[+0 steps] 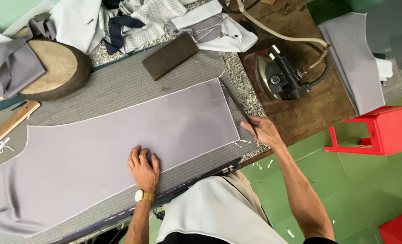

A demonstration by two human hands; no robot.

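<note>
No packages, labels, signs or screens are anywhere in sight around the grey cloth [119,144] on the ironing table.

Left hand [143,168] lies flat, fingers spread; right hand [264,131] reaches forward, its grip closed, arm extended.

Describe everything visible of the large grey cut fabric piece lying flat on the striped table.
The large grey cut fabric piece is smooth, plain cloth with pale edges, long and panel-shaped, widening toward the left with a curved notch on its upper left edge. It lies flat on the striped grey table cover. The left hand presses its near edge; the right hand holds a thin dark tool along its right end.
</note>
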